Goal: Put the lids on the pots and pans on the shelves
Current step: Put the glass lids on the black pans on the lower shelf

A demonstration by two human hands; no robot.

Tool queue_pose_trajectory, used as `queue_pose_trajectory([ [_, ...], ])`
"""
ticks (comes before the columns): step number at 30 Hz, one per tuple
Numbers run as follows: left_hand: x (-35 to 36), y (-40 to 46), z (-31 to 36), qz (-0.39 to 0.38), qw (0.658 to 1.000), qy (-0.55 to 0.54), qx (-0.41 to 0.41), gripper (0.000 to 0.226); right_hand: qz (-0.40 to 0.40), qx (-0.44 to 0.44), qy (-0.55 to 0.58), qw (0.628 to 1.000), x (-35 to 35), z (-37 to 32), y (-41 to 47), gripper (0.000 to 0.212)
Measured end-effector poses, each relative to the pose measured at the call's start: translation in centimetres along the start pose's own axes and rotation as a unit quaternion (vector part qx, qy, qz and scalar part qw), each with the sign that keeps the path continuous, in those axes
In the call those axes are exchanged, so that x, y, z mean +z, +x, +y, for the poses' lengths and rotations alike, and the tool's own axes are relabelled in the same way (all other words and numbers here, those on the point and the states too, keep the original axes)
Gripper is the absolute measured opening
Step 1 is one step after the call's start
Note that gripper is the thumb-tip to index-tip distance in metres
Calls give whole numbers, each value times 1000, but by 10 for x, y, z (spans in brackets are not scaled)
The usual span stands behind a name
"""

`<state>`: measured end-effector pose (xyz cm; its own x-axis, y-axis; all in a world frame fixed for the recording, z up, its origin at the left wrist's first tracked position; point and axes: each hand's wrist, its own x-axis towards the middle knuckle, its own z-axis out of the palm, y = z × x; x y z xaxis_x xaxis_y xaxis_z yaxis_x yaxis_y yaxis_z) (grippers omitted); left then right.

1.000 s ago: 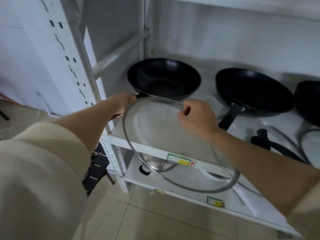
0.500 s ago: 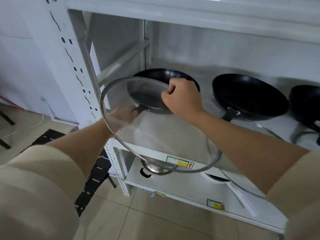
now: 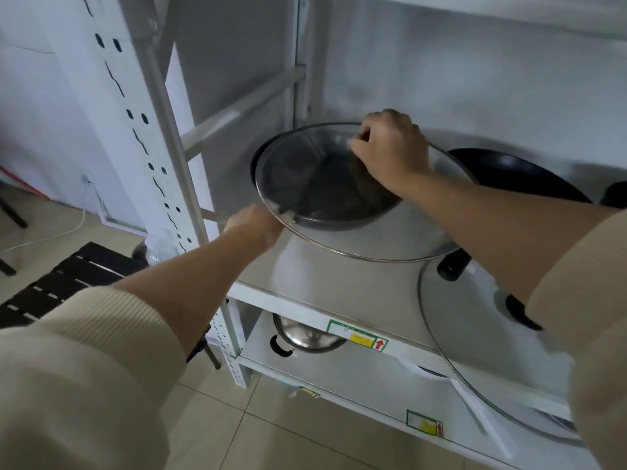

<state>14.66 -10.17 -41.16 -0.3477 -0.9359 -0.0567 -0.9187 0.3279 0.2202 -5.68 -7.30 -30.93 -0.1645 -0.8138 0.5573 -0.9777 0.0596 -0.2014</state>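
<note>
Shelf [image 3: 339,286] of pale metal stands on beige floor tiles [image 3: 271,435]. Right hand [image 3: 390,147] grips the glass lid [image 3: 339,232] tilted over the black pan [image 3: 325,188]; just below-left, left hand [image 3: 258,222] clasps its handle.

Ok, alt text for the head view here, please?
Right hand holds a glass lid tilted over a black wok on a white shelf, not yet seated; left hand grips the wok's handle. Another lid and pan sit to the right.
</note>
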Motion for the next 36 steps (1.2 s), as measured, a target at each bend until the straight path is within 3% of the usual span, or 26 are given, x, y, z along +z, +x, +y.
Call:
queue_pose_trajectory([
  [16,2,-7,-18,14,995,86,39,46,-99,-8,-17,995,83,-3,31,33],
  [25,-5,-14,-12,-2,996,82,19,82,-145,27,56,987,89,5,28,23],
  [36,-12,-6,-7,9,994,112,6,69,-158,32,59,985,89,7,32,33],
])
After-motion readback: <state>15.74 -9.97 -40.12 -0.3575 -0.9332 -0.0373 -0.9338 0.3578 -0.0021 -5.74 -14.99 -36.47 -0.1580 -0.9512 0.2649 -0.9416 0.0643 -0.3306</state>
